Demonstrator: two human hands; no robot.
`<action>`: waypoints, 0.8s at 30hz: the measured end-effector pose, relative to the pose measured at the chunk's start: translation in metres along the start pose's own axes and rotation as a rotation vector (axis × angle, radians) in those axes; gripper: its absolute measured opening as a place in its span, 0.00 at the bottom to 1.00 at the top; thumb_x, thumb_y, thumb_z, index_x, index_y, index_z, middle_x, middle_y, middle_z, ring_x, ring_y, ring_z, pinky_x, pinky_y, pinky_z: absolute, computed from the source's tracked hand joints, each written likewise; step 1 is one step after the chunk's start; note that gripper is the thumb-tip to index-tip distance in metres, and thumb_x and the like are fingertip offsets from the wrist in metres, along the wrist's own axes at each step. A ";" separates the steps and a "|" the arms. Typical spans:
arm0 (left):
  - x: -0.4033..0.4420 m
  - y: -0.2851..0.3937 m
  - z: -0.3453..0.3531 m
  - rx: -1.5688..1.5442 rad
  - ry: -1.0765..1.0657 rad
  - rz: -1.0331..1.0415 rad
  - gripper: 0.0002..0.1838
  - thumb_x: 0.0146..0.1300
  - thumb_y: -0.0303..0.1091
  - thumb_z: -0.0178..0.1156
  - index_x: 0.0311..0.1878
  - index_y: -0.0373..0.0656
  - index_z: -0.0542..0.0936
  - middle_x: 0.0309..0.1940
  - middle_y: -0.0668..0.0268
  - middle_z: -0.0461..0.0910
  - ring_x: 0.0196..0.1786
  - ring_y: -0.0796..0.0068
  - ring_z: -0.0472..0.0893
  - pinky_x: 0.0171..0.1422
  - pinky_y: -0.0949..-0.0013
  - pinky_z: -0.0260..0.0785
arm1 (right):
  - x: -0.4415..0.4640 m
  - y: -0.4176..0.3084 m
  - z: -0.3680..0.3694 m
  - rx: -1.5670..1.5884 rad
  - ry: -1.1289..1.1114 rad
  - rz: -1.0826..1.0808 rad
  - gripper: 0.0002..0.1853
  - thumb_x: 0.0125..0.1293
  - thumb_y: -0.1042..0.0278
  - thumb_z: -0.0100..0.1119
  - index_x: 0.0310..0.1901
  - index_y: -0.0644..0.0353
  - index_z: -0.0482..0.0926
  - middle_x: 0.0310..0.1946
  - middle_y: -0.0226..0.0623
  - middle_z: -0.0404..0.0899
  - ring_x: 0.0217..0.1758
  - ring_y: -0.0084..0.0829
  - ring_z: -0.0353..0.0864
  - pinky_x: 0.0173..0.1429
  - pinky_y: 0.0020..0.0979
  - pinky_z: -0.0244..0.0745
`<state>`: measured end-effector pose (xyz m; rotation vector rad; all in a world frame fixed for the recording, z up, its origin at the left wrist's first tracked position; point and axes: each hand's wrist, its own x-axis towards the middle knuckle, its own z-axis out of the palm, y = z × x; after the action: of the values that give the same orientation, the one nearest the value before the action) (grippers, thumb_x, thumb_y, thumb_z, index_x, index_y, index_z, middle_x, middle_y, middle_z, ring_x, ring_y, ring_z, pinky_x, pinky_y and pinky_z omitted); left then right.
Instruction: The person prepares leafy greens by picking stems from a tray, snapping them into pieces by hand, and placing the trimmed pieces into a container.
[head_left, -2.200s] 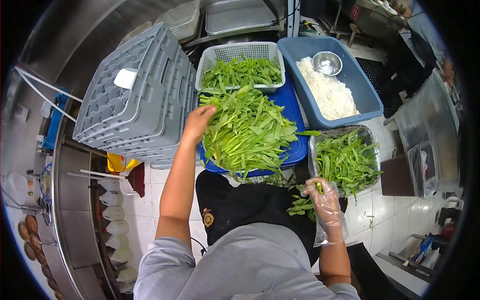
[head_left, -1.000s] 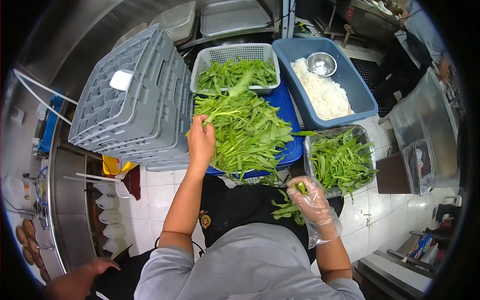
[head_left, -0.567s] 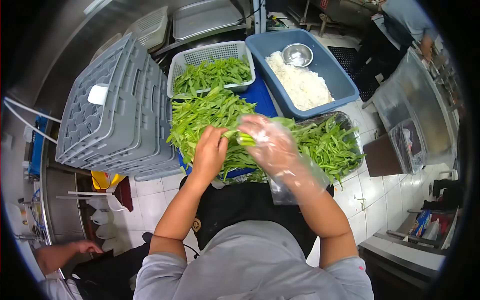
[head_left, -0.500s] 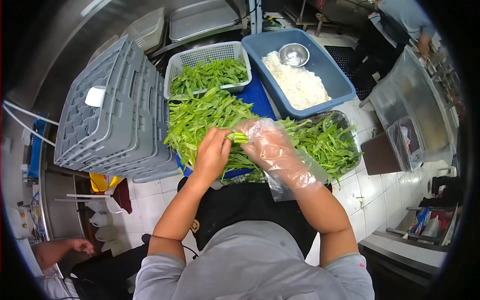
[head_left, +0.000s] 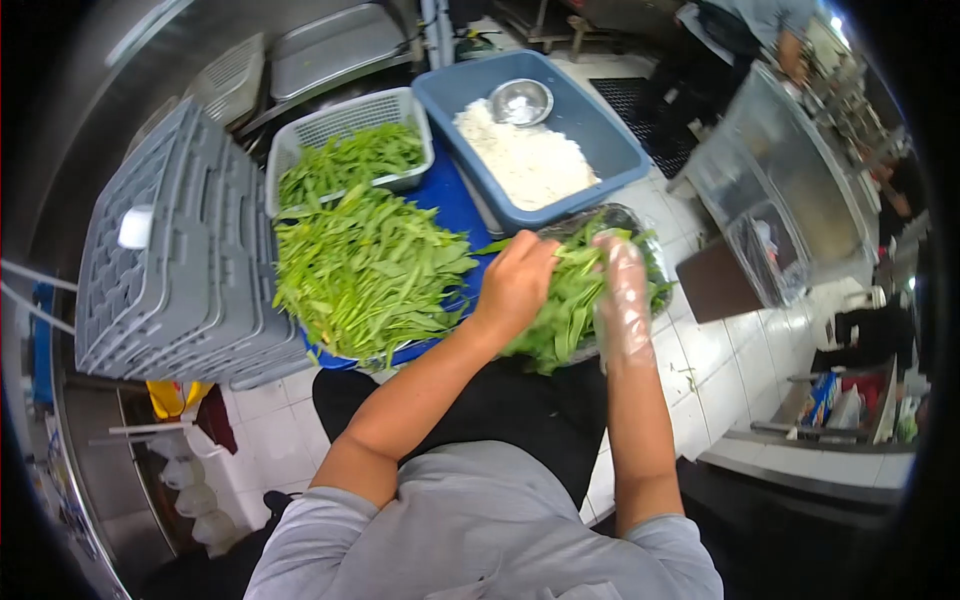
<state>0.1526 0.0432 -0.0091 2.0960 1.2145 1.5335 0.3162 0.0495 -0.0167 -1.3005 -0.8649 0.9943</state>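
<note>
Over a tray [head_left: 655, 245] heaped with loose leafy greens [head_left: 570, 325], both hands work close together. My bare left hand [head_left: 518, 280] has its fingers curled round the stems of some greens. My right hand [head_left: 626, 285], in a clear plastic glove, is closed on leaves at the pile's right side; its inner fingers are partly hidden. To the left lies a large heap of long-stemmed greens [head_left: 370, 270] on a blue surface [head_left: 440, 190]. Behind that heap, a pale perforated basket [head_left: 272, 165] holds more greens.
A blue-grey tub [head_left: 610, 130] with a white shredded mass [head_left: 525, 160] and a metal bowl [head_left: 522, 102] stands behind the tray. Stacked grey racks [head_left: 180, 250] rise at left. A brown bin [head_left: 715, 280] is at right; a person [head_left: 745, 30] stands far right.
Both hands have moved right, from above the large heap to the tray of loose greens. The bunched stems held between them are no longer visible there. The view has shifted, too.
</note>
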 end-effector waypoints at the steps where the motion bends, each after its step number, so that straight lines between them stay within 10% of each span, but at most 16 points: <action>1: -0.002 0.003 0.003 -0.035 0.013 -0.044 0.10 0.57 0.20 0.63 0.43 0.34 0.80 0.32 0.57 0.75 0.36 0.55 0.78 0.41 0.62 0.71 | 0.013 0.004 -0.021 0.072 0.079 0.094 0.10 0.65 0.57 0.58 0.37 0.54 0.81 0.27 0.25 0.70 0.30 0.20 0.66 0.34 0.24 0.62; 7: -0.016 -0.034 0.054 -0.123 -0.463 -0.332 0.36 0.58 0.26 0.65 0.71 0.40 0.63 0.63 0.47 0.65 0.48 0.55 0.79 0.55 0.60 0.73 | 0.032 -0.012 -0.092 -0.249 -0.024 -0.150 0.16 0.66 0.55 0.58 0.42 0.60 0.84 0.36 0.32 0.80 0.41 0.27 0.76 0.48 0.30 0.70; 10: -0.030 -0.031 0.048 0.249 -0.818 -0.350 0.30 0.60 0.42 0.65 0.64 0.43 0.72 0.69 0.49 0.62 0.59 0.45 0.76 0.60 0.50 0.72 | 0.017 -0.049 -0.087 -0.569 0.119 -0.035 0.14 0.68 0.57 0.57 0.45 0.57 0.85 0.45 0.32 0.83 0.48 0.27 0.78 0.55 0.28 0.70; 17: -0.066 -0.046 -0.069 0.275 -0.265 -0.421 0.16 0.62 0.41 0.63 0.49 0.42 0.82 0.46 0.58 0.83 0.46 0.55 0.83 0.47 0.59 0.76 | 0.008 0.003 -0.123 0.098 0.081 -0.007 0.10 0.71 0.60 0.57 0.41 0.59 0.78 0.35 0.30 0.77 0.38 0.24 0.74 0.46 0.26 0.70; 24: -0.083 -0.070 -0.209 0.483 0.068 -0.577 0.14 0.63 0.38 0.62 0.43 0.36 0.83 0.42 0.51 0.84 0.45 0.51 0.83 0.50 0.58 0.74 | 0.026 -0.004 -0.057 -0.327 0.070 0.006 0.16 0.66 0.58 0.61 0.48 0.61 0.78 0.38 0.32 0.77 0.40 0.23 0.72 0.46 0.27 0.68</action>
<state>-0.0717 -0.0282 -0.0241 1.6924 2.1483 1.1261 0.3783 0.0533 -0.0183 -1.6051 -0.9988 0.8292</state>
